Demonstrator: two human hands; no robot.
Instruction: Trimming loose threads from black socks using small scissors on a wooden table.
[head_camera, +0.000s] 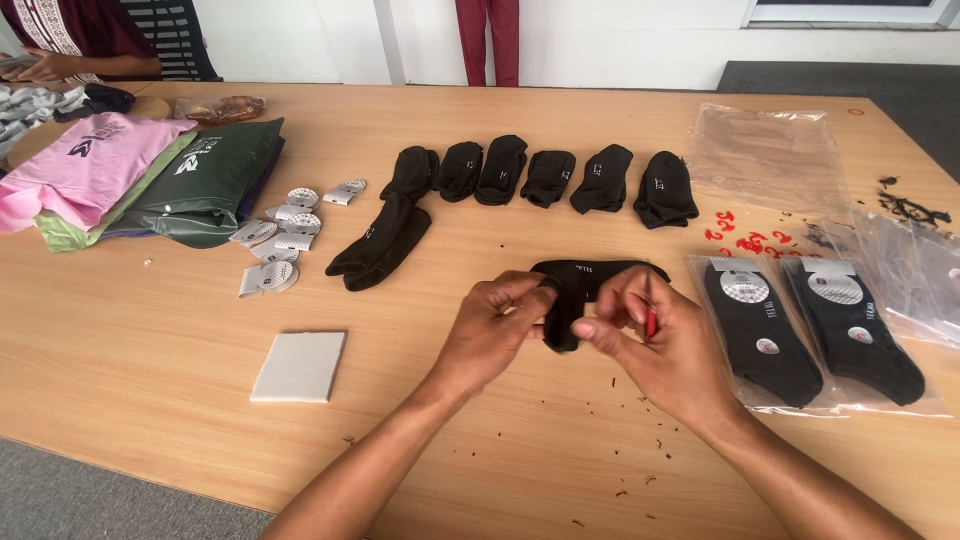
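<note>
A black sock (580, 285) lies on the wooden table (150, 330) near its front middle. My left hand (492, 330) pinches the sock's left side. At the sock's right side my right hand (655, 345) grips it, with a small red piece (651, 320) between its fingers. Both hands meet over the sock's lower end, which they partly hide.
A row of several folded black socks (545, 178) and a loose pair (380, 245) lie behind. Two bagged socks (810, 330), red clips (745, 238) and clear bags (770, 155) sit right. Silver cards (280, 235), a grey pad (298, 366) and folded shirts (130, 175) sit left. Another person (75, 40) is at far left.
</note>
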